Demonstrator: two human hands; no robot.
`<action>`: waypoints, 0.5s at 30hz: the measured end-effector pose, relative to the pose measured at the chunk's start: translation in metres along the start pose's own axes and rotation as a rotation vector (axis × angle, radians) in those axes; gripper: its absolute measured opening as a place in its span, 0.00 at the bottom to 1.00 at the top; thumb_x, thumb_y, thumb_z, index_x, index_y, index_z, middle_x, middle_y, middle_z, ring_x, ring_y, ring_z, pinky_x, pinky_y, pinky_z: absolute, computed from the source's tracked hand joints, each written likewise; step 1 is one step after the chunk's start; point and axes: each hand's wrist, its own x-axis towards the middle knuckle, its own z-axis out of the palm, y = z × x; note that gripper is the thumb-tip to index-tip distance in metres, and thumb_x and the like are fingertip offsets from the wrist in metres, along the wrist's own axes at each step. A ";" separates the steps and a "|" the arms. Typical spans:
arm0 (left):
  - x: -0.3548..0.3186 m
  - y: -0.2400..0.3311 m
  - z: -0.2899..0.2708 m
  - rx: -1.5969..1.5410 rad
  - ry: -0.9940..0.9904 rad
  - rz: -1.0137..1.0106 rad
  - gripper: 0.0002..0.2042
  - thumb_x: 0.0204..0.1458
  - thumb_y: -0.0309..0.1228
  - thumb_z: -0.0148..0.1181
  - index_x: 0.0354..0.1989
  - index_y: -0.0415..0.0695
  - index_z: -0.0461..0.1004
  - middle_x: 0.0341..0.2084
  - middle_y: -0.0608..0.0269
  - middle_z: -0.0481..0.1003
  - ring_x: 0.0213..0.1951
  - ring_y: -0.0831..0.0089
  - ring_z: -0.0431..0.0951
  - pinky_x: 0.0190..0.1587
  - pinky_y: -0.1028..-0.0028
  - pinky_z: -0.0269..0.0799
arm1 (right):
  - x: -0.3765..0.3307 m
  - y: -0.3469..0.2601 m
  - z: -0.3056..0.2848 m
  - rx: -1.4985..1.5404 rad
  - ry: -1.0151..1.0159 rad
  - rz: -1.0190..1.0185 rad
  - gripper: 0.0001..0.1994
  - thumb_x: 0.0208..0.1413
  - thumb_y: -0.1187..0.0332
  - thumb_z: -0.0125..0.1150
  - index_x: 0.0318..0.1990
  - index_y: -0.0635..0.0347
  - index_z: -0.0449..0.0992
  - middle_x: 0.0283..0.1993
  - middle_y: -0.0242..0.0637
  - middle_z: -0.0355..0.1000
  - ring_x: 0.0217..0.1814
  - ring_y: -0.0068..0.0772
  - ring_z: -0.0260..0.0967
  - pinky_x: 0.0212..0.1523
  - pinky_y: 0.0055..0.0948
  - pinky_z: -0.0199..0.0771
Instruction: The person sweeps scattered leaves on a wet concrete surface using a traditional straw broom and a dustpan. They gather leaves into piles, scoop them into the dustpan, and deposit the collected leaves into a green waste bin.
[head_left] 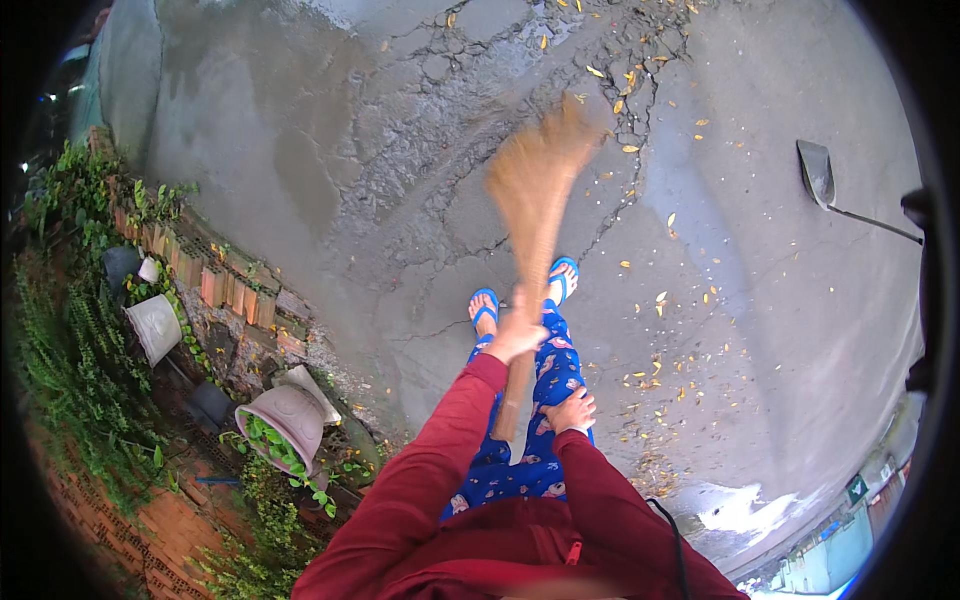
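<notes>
One stretch of cracked grey pavement (410, 190) lies under blue patterned trousers (557, 370) and a slanting, motion-blurred straw broom (542, 180) pointing ahead; a long-handled dustpan (817, 173) is well apart, far right; the left hand (519, 330) wraps round the broom, the right hand (571, 411) lies on the trousers, thumb spread from fingers; yellow leaves (661, 298) are scattered

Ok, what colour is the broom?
The broom is light brown, motion-blurred at the bristles; it shows in the head view.
</notes>
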 end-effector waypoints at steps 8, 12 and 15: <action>-0.069 0.028 -0.068 -0.036 -0.295 0.273 0.48 0.37 0.20 0.56 0.69 0.51 0.38 0.29 0.56 0.71 0.20 0.74 0.71 0.23 0.74 0.70 | 0.002 -0.001 0.000 0.119 0.070 -0.012 0.43 0.29 0.50 0.76 0.53 0.58 0.60 0.54 0.40 0.61 0.60 0.43 0.60 0.54 0.48 0.67; -0.088 0.018 -0.120 -0.162 0.011 -0.016 0.48 0.37 0.16 0.56 0.69 0.51 0.38 0.33 0.57 0.73 0.18 0.73 0.71 0.19 0.74 0.70 | 0.005 0.004 0.007 0.198 0.053 -0.008 0.42 0.30 0.53 0.74 0.54 0.58 0.59 0.53 0.39 0.61 0.59 0.43 0.59 0.54 0.49 0.66; -0.038 0.033 -0.154 -0.354 0.186 0.024 0.43 0.38 0.16 0.54 0.66 0.50 0.42 0.18 0.62 0.67 0.12 0.73 0.68 0.13 0.71 0.69 | 0.008 0.011 0.014 0.225 0.011 0.002 0.43 0.29 0.52 0.75 0.55 0.58 0.59 0.53 0.40 0.61 0.59 0.42 0.60 0.54 0.49 0.66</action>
